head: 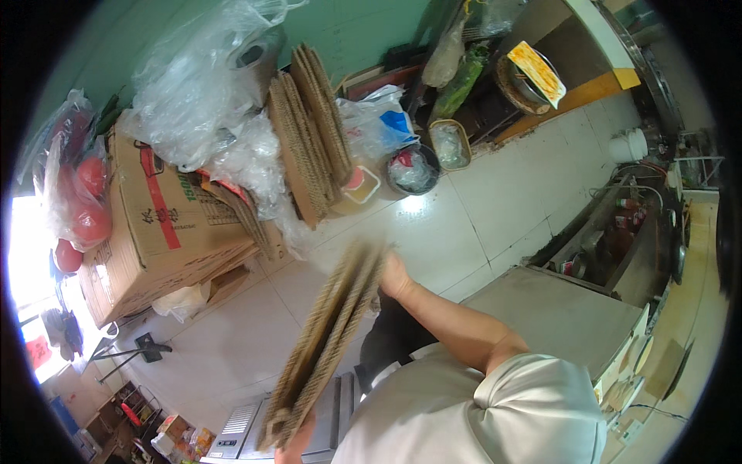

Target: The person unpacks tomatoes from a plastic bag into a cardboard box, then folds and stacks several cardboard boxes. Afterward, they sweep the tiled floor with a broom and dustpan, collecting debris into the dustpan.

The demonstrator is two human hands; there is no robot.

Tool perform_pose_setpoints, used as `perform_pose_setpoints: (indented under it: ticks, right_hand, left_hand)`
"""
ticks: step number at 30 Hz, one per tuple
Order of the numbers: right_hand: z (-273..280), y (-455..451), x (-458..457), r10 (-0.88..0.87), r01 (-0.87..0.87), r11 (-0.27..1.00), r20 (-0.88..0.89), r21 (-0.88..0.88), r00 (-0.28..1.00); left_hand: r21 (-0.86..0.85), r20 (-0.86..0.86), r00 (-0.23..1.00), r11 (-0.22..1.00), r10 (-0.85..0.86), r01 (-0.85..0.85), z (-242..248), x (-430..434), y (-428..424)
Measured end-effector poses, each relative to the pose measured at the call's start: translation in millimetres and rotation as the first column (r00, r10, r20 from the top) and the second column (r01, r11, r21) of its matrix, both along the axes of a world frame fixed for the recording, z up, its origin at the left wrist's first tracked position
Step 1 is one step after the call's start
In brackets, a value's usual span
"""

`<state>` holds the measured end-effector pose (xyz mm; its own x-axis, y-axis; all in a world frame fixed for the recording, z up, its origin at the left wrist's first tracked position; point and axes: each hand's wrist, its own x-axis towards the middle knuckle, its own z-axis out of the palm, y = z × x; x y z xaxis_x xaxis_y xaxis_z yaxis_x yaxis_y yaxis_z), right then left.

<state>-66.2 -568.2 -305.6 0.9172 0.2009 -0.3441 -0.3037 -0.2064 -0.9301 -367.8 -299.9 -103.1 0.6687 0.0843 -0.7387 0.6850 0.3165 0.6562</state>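
Observation:
Flattened corrugated cardboard [327,330], several layers thick, is held on edge before my body, its far end blurred. At that far end my right hand [397,275] grips the side of the cardboard; some of its fingers are hidden behind it. Low in the view my left hand [298,438] holds the near end, partly covered by the layers. Beyond them, another stack of flattened cardboard [307,136] stands on edge beside a heap of clear plastic bags [191,81]. A plastic jug with a red cap [355,194] sits at its foot.
A large cardboard box [191,223] bearing writing stands left, with bagged red round objects [90,197] against it. A black bucket [413,174] and an oblong tub [451,145] rest on the tiled floor [429,226]. A grey worktop [556,313] lies to the right.

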Motion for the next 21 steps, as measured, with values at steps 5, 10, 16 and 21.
perform_pose_setpoints:
  ticks: [5, 10, 16, 21]
  right_hand:
    - [-63, -54, 13, -0.086, 0.441, 0.673, -0.53, 0.593, 0.843]
    - [-112, -47, 35, -0.041, 0.571, 0.678, -0.752, 0.463, 0.658]
    - [-132, -20, 81, -0.091, 0.237, 0.874, -0.338, 0.423, 0.937]
    - [-133, 0, 142, -0.043, 0.2, 0.85, -0.313, 0.487, 0.949]
  left_hand:
    - [0.4, 0.001, 0.9, 0.825, -0.436, 0.399, -39, 26, -63]
    - [0.494, -0.058, 0.882, 0.754, -0.468, 0.433, -46, 55, -99]
    - [0.513, -0.223, 0.952, 0.806, -0.209, 0.297, -72, 82, -149]
    - [0.812, -0.313, 0.872, 0.37, -0.375, 0.451, -85, 123, -185]
